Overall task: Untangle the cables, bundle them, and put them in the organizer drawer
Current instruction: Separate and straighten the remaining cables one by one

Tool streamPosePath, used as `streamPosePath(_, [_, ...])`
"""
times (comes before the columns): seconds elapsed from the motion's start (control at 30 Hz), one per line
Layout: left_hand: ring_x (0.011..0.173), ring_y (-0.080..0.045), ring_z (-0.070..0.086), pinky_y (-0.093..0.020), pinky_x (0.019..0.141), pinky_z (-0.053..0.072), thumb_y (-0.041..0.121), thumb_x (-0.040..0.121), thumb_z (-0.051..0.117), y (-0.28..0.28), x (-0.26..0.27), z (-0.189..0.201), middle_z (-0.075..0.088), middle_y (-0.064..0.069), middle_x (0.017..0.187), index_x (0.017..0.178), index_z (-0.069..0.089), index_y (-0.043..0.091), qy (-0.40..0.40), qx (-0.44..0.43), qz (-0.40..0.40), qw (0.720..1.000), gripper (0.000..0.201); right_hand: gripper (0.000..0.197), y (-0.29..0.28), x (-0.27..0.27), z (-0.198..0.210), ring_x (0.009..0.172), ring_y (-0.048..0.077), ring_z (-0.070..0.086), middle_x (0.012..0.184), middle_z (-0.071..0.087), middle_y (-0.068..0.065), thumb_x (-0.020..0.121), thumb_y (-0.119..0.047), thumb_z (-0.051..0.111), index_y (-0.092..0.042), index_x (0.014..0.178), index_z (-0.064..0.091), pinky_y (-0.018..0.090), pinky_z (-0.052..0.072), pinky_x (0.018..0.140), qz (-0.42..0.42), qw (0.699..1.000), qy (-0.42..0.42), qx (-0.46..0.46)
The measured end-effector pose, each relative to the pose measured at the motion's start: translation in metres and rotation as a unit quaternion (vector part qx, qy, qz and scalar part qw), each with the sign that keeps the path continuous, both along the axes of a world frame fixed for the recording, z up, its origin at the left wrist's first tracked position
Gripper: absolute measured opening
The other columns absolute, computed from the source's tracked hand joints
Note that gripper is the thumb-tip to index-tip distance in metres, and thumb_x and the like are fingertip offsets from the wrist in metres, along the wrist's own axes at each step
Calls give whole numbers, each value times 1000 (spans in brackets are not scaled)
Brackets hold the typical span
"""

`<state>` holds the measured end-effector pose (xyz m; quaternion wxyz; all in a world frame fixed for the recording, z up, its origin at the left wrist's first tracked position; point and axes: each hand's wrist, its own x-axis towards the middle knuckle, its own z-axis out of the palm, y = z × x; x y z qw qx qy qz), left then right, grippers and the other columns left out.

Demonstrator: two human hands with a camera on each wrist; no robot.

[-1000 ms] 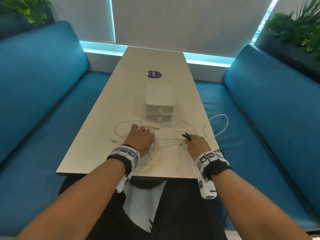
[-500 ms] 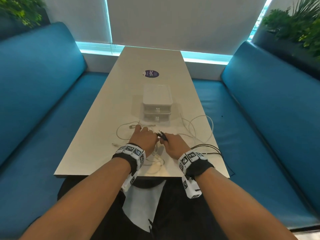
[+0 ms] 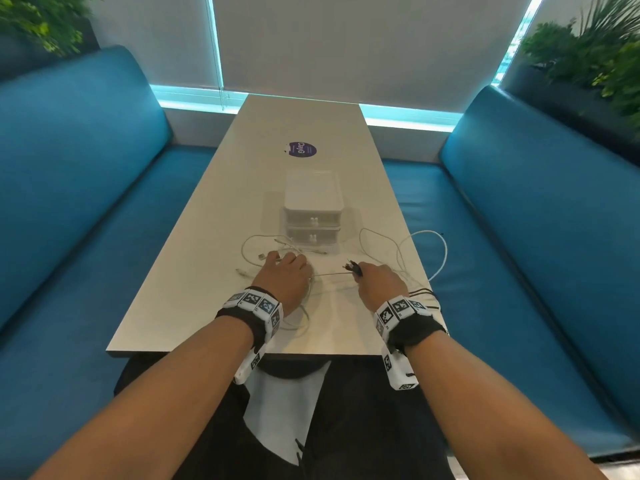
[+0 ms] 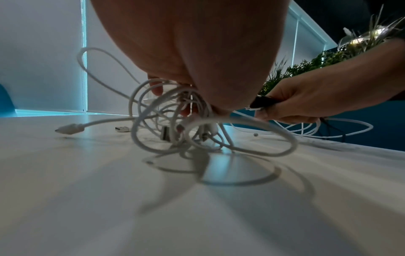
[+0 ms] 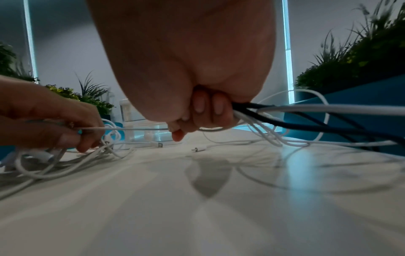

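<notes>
**Both hands in the cable tangle, just in front of the organizer**

From my remote seat I saw the left hand [image 3: 284,279] pressed palm down on the white cable tangle [image 4: 175,124], fingers curled into the loops and gripping them; the left wrist view showed the strands bunched right under its palm, just in front of the organizer [image 3: 313,209] and slightly to its left. A white plug end [image 4: 69,129] lay loose on the table [image 3: 194,271] left of that bunch, and a second plug [image 4: 122,129] lay beside it.

The right hand [image 3: 379,284] was clamped shut on the black cable [image 5: 306,119], with its dark plug ends [image 3: 352,266] poking out past the knuckles toward the organizer's front. In the right wrist view white strands ran through the same fist alongside the black ones. One thin white strand [image 3: 332,274] stretched taut between the two hands. More white loops [image 3: 429,251] spread to the right of the organizer, one hanging over the table edge.

Counting: two hands, both occupied; one organizer with two stacked drawers, each showing a small white handle, both closed. I could not tell how many separate white cables made up the tangle, nor whether the black strands were one cable or two. Behind the organizer a round purple sticker [image 3: 302,149] sat on the tabletop.
</notes>
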<state>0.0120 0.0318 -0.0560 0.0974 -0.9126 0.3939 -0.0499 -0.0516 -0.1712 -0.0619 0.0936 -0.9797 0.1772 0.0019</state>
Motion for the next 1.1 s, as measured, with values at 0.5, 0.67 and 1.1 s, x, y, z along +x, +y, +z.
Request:
streamPosePath(0.5, [84,-22,52,-46,99,30,75,92,15,17,0,11,60,3,78,98,56,31,29,-59,48,997,61,26,-9,-1,-1,79,24,61,90,65,3,102,-36,39,-23,102,62,37,54,73,-20,1000,-7,-12])
streamPosePath(0.67, [95,-23,61,-35,76,42,60,96,41,20,10,7,55,3,119,125,46,33,155,-140,53,976,40,26,-14,-4,0,78,25,62,89,64,3,102,-35,40,-22,103,63,37,55,74,-41,999,-12,-2])
streamPosePath(1.1, [94,-23,53,-44,95,35,41,91,42,32,20,23,58,1,111,100,66,26,60,-46,65,995,30,19,-33,-10,10,85,30,65,95,65,7,100,-23,41,-18,102,59,35,50,69,-101,995,-8,-18])
